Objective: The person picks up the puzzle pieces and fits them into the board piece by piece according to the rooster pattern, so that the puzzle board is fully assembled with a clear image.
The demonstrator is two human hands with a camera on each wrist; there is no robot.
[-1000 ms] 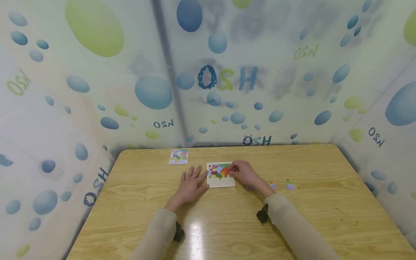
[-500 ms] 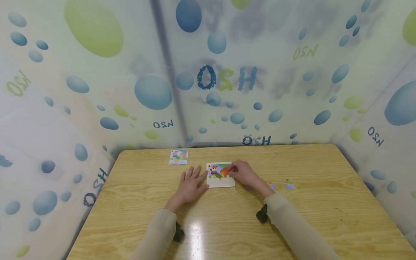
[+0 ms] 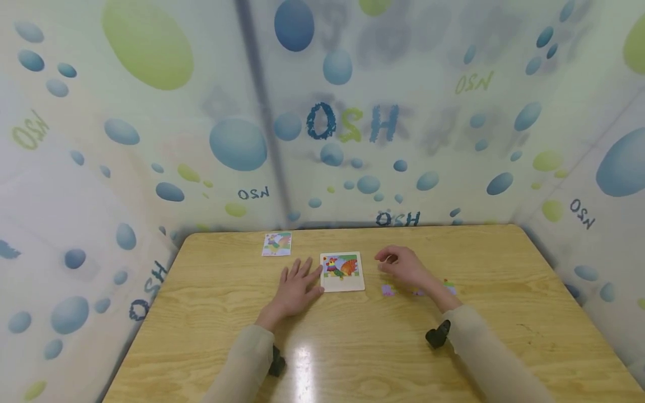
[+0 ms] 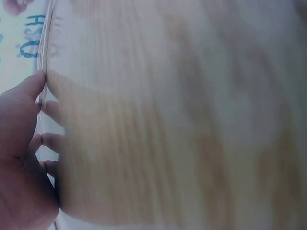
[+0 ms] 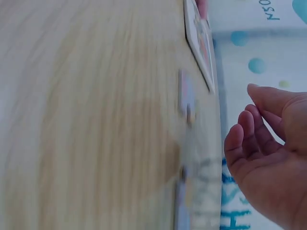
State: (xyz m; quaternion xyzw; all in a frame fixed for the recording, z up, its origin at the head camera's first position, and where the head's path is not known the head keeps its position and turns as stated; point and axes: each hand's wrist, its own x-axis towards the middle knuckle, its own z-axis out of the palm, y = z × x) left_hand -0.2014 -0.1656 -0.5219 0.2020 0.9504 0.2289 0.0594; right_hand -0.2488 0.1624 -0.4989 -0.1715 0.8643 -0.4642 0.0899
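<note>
A small puzzle tray [image 3: 342,285] lies mid-table with a rooster picture across its upper part; its lower strip is bare cream. My left hand [image 3: 294,291] rests spread on the table, thumb and index fingertip at the tray's left edge. To the right of the tray, my right hand [image 3: 404,267] hovers with fingers loosely bent and nothing held; the right wrist view shows this hand [image 5: 268,148] above the table. Below it lies a purple puzzle piece [image 3: 388,290]. A second piece [image 3: 419,293] is partly hidden by the right forearm, as is a green and purple piece [image 3: 450,286].
A square card [image 3: 276,244] with a paler rooster picture lies at the back left of the wooden table [image 3: 347,347]. Behind the table's far edge stands a patterned fabric wall [image 3: 428,151]. Each wrist carries a small black device.
My right hand has let go at the tray's right side and moved right, off the rooster picture, uncovering its right part and the nearest loose piece. My left hand has stayed still.
</note>
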